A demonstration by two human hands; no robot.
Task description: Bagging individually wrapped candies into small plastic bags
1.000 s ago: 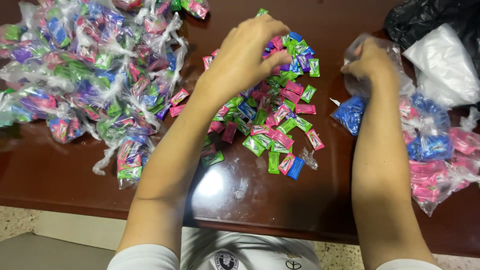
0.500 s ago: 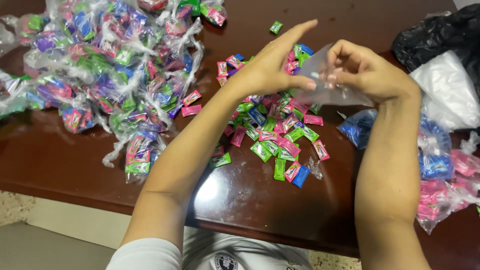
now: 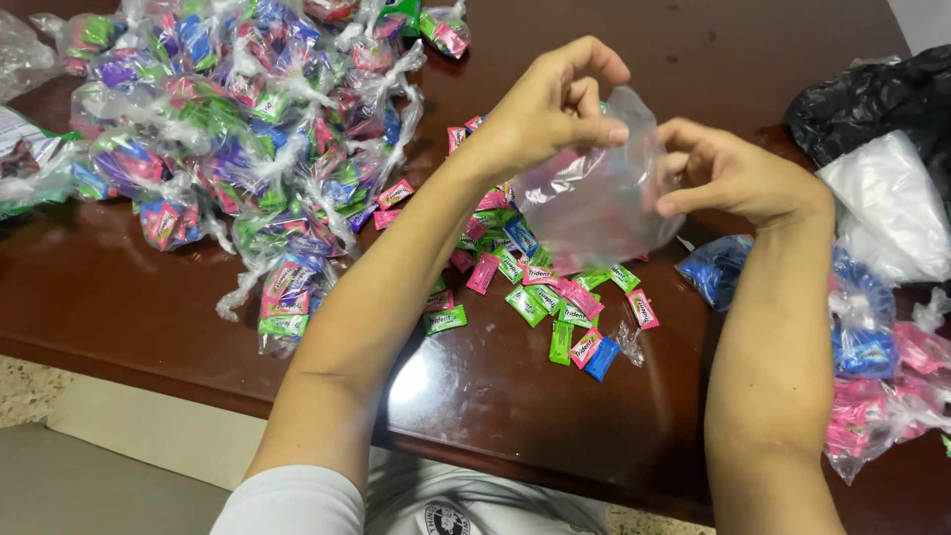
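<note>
Both hands pinched the small clear plastic bag [image 3: 594,203] just above the loose pile of gum packets [image 3: 540,282]: the left hand [image 3: 550,104] nipped its top edge between thumb and fingers, the right hand [image 3: 733,173] likewise; pulling those edges gently apart seemed the way to open its mouth without tearing

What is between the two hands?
In the head view, a small clear plastic bag is pinched between the left hand and the right hand.
</note>
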